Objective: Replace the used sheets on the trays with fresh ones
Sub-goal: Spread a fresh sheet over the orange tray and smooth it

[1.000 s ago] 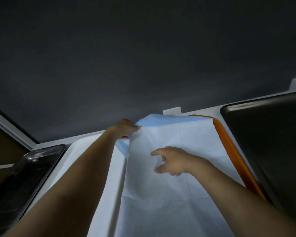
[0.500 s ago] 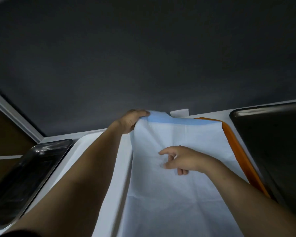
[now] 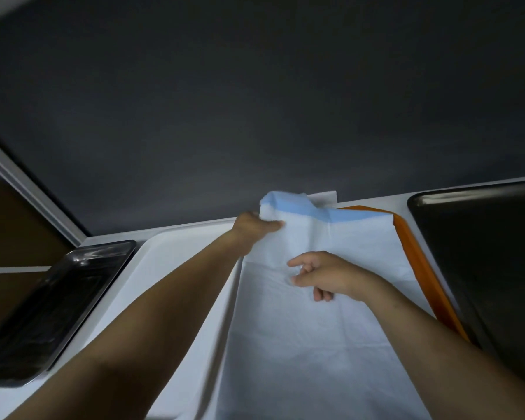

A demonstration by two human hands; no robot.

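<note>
Nearest, the pale sheet (image 3: 315, 344) lay spread along the orange tray (image 3: 419, 268), covering most of it, so that only the tray's right rim and far right corner showed. Both bare forearms reached out over it from the near edge. To the left, a white tray (image 3: 164, 268) sat just beside the sheet, and left of that a shiny metal tray (image 3: 43, 313) rested on the white tabletop (image 3: 0, 398). A large dark tray (image 3: 482, 253) stood to the right of the orange one.

Farther out, the right hand (image 3: 325, 277) was low over the middle of the sheet, its forefinger stretched toward the left and the other fingers curled under. The sheet puckered by the thumb, but whether the hand pinched it could not be told.

Beyond it, the left hand (image 3: 252, 228) gripped the sheet's far left corner, thumb on top, and held it raised, with the blue underside turned up along the far edge. A small white tag (image 3: 325, 197) sat behind that corner against the dark wall (image 3: 255, 101).
</note>
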